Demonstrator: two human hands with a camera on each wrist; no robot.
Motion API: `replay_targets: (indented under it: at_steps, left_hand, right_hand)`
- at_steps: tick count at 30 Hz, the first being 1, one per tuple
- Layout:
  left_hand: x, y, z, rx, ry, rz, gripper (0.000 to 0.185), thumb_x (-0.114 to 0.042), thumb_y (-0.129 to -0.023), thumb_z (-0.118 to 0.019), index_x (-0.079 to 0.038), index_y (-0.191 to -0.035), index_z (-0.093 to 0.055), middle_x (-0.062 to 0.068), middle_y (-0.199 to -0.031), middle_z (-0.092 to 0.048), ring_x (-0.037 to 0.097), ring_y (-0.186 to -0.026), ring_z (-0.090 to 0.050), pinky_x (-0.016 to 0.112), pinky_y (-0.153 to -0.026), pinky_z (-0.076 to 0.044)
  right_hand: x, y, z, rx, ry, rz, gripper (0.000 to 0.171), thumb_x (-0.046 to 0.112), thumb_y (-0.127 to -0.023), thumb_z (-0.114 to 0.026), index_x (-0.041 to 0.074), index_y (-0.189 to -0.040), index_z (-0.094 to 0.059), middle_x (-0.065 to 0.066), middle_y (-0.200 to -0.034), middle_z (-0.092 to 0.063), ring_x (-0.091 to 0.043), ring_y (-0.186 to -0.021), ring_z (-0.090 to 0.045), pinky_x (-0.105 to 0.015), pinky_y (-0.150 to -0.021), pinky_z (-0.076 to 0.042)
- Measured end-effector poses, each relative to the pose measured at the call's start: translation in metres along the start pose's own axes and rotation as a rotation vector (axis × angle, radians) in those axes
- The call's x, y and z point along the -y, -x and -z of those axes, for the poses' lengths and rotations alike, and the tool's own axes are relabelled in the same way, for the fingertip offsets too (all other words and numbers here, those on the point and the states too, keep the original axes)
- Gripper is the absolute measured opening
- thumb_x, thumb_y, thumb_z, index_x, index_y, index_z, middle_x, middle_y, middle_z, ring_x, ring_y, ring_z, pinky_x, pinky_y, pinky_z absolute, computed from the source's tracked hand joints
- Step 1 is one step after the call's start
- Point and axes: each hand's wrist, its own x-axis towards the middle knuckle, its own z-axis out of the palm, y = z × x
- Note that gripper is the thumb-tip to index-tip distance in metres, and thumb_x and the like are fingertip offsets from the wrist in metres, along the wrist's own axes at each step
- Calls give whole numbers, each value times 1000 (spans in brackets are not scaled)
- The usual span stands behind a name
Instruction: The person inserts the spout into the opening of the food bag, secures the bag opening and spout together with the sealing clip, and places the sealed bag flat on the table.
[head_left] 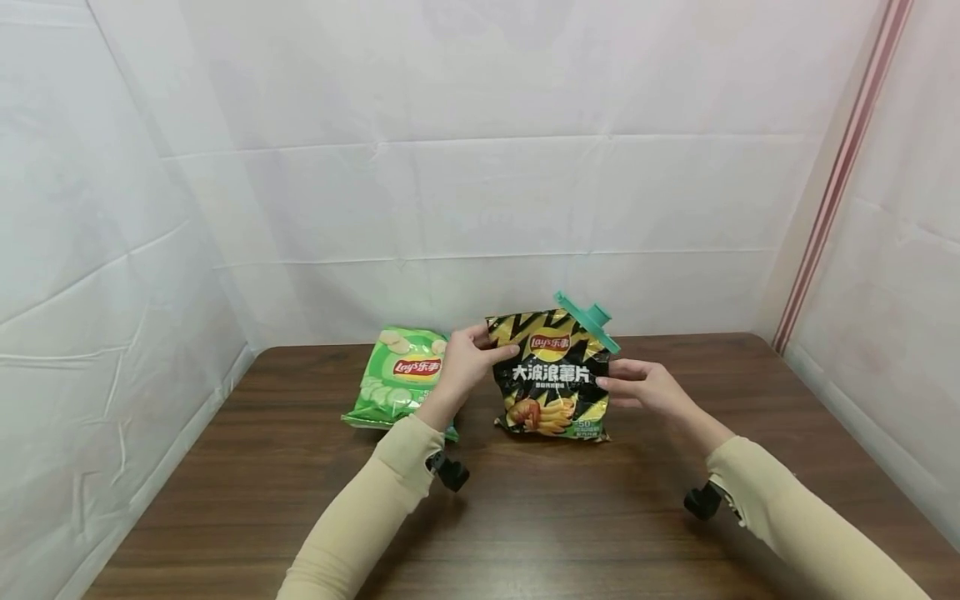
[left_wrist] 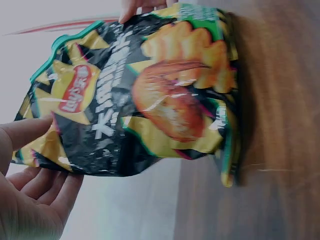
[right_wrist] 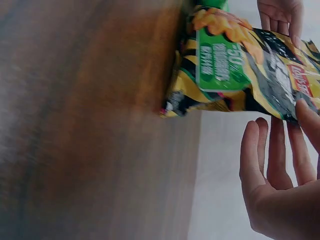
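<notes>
Black chip bag (head_left: 551, 375) stands upright, left hand (head_left: 467, 360) pinching its corner, right hand (head_left: 643, 386) flat against its side.

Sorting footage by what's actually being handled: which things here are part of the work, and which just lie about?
In hand:
black chip bag, standing upright
teal clip on its top edge
left hand pinching the bag's top corner
right hand, fingers straight at the bag's side

Lying about:
green chip bag, flat on the table
</notes>
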Motion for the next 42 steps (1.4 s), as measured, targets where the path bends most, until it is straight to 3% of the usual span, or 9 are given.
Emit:
replay_targets:
  at_steps: [3, 9, 14, 20, 23, 27, 34, 38, 42]
  left_hand:
    - [5, 6, -2, 32, -22, 20, 40, -19, -79, -78, -8, -115, -66, 11, -108, -70, 22, -100, -66, 36, -83, -53]
    - [14, 16, -6, 77, -75, 45, 52, -13, -80, -76, -7, -129, -58, 14, -119, -66, 26, -109, -63, 38, -90, -51]
    - [19, 19, -7, 79, -102, 66, 43, -15, -84, -71, -5, -125, -61, 15, -114, -68, 27, -105, -64, 40, -86, -52]
    - [23, 20, -7, 48, -59, 77, 30, -17, -92, -63, 1, -115, -65, 18, -105, -69, 29, -89, -67, 39, -76, -55]
    - [23, 19, -8, 29, -46, 75, 25, -20, -94, -59, 0, -104, -70, 15, -91, -69, 34, -81, -65, 33, -66, -53]
    - [25, 17, -8, 28, 22, 103, 27, -23, -96, -56, 1, -95, -69, 11, -72, -56, 42, -80, -62, 28, -60, -51]
    - [29, 12, -9, 22, 104, 157, 32, -26, -97, -55, 1, -111, -68, 12, -84, -62, 25, -76, -64, 45, -79, -55]
    - [29, 10, -10, -16, 114, 171, 32, -26, -96, -57, 1, -110, -68, 17, -94, -67, 14, -73, -62, 45, -79, -55]
    - [27, 6, -13, -46, 104, 177, 28, -21, -92, -64, 2, -107, -68, 19, -97, -69, 19, -70, -67, 42, -75, -56]
  right_hand:
    - [-3, 2, -4, 10, -9, -30, 75, 30, -86, -71, -4, -143, -35, -30, -144, -35, -28, -110, -62, -49, -95, -46]
    - [-3, 4, -5, 8, -101, -72, 70, 25, -86, -71, -4, -141, -39, -28, -142, -37, -23, -101, -66, -49, -91, -49]
    - [-3, 6, -5, 4, -122, -70, 69, 25, -91, -65, -6, -143, -33, -30, -145, -35, -30, -117, -58, -48, -92, -48]
    - [-7, 5, -3, -34, -112, -67, 65, 26, -93, -63, -7, -142, -36, -29, -143, -38, -36, -121, -53, -47, -92, -49]
    - [-8, 5, -2, -35, -119, -63, 66, 27, -94, -61, -7, -143, -34, -29, -145, -35, -38, -123, -51, -47, -93, -48]
    - [-8, 3, 0, -38, -134, -72, 68, 31, -93, -61, -8, -143, -34, -28, -147, -32, -36, -120, -54, -45, -91, -50]
    - [-8, 2, 1, -46, -152, -82, 67, 31, -93, -61, -8, -142, -35, -27, -147, -34, -26, -110, -63, -45, -92, -50]
    - [-9, -3, 0, -57, -147, -97, 68, 33, -92, -63, -5, -142, -37, -24, -144, -41, -23, -108, -65, -43, -90, -51]
    - [-9, -8, -1, -89, -170, -115, 67, 32, -90, -65, -4, -141, -40, -17, -127, -60, -16, -94, -69, -42, -89, -52]
